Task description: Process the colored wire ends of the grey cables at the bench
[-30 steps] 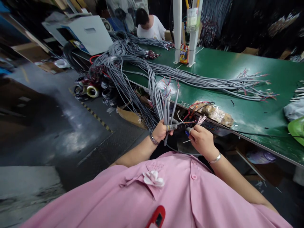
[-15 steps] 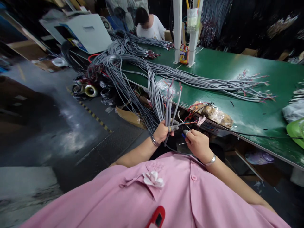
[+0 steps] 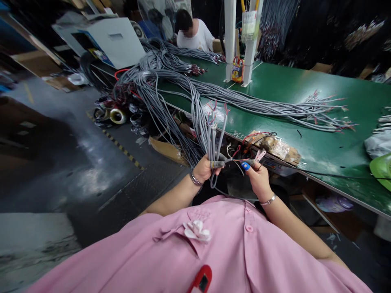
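Closed around several grey cables (image 3: 213, 140) is my left hand (image 3: 208, 169), with a grey cover on one finger. The stripped red and blue wire ends of these cables stick up above the fist. One cable bends out to the right from the hand, and its thin coloured wires (image 3: 236, 158) fan out toward my right hand (image 3: 257, 175). The right thumb, in a blue cover, and a finger pinch these wires at their ends. A pink clip (image 3: 260, 155) sits just beyond the right fingertips, at the bench edge.
Long bundles of grey cable (image 3: 244, 101) lie across the green bench (image 3: 336, 85) and hang off its near edge. A taped wooden block (image 3: 276, 147) rests at that edge. White posts (image 3: 229, 40) rise behind. A co-worker (image 3: 195, 34) sits at the far side.
My right hand has turned and now pinches the coloured wires; the thin white piece beneath it no longer shows. My left hand has shifted slightly left with the cables.
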`<state>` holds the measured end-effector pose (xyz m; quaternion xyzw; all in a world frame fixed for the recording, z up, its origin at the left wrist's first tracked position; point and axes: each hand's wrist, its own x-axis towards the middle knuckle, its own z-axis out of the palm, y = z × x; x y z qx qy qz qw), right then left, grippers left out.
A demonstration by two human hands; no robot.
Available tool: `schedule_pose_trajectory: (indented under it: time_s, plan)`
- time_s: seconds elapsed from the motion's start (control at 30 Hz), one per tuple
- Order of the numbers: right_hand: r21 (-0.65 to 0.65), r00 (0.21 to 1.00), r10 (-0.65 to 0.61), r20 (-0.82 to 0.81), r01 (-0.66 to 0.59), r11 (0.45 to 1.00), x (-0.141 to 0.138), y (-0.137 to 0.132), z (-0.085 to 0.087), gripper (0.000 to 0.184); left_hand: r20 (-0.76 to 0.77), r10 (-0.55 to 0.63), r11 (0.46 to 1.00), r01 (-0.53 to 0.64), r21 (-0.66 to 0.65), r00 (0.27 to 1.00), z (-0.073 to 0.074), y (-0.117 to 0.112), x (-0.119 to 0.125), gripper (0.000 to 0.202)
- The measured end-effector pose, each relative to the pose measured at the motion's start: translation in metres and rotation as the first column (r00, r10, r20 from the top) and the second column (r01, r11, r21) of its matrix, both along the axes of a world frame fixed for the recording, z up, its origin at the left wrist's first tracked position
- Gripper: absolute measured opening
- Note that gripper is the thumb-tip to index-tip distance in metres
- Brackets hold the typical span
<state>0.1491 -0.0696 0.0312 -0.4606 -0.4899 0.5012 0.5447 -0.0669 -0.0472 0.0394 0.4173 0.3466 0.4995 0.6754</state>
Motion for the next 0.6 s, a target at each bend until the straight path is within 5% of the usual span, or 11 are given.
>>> schedule_pose_trajectory:
  time_s: [0.27,0.43,0.6]
  plan:
    - [0.0,0.997,0.08,-0.023,-0.08,0.997,-0.004,0.002,0.01,0.026,0.033,-0.15,0.989,0.151,-0.008,0.988,-0.004,0.001,-0.014,0.036]
    - [0.14,0.981,0.187,0.054,-0.193,0.971,-0.009,0.011,0.019,0.022,-0.058,-0.271,0.96,0.267,-0.08,0.961,0.0,-0.002,-0.015,0.033]
    - [0.308,0.952,0.159,0.26,-0.238,0.921,-0.015,0.016,0.022,0.019,-0.126,-0.31,0.949,0.298,-0.105,0.942,0.005,-0.006,-0.013,0.033]
